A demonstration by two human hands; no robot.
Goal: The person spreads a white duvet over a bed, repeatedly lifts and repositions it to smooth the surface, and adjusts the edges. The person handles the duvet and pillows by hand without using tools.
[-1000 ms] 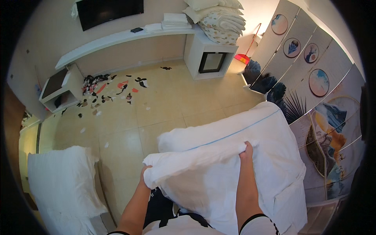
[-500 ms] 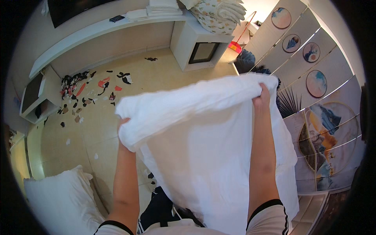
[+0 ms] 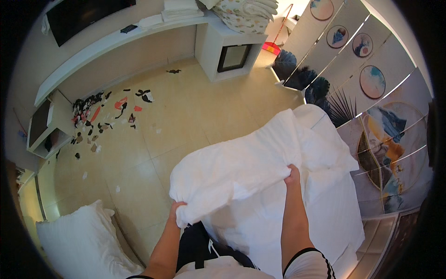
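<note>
- Looking at a pale tiled floor (image 3: 227, 111) here, running out ahead and to the left of the white bedding.
- Can see a big folding screen (image 3: 346, 83) just right of the bedding, decorated with round pictures and dark leaves.
- Got the white bedding (image 3: 253, 162) itself spread right in front of the person's body, with a thick bunched fold across its far half.
- Can spot a long white shelf (image 3: 95, 52) well ahead of the bedding, off to the left.
- Also a black TV (image 3: 88, 18), even farther out past the bedding, same side.
- Got a white pillow (image 3: 88, 237) to the left of the bedding, well apart from it.
- Can see a white cabinet (image 3: 207, 56) straight ahead, beyond the bedding, plus a heap of floral bedding (image 3: 244, 18) a bit past that.
- Can make out a red dustpan (image 3: 270, 48) way ahead of the bedding too.
- Have the hands well apart: right hand (image 3: 291, 174) clamped on the fold's near edge, left hand (image 3: 177, 209) clamped on the bedding's left end. Can't tell about the fingertips, tucked into the cloth.
- Lots of little black, red and brown scraps (image 3: 86, 109) far left of the bedding, lol.
</note>
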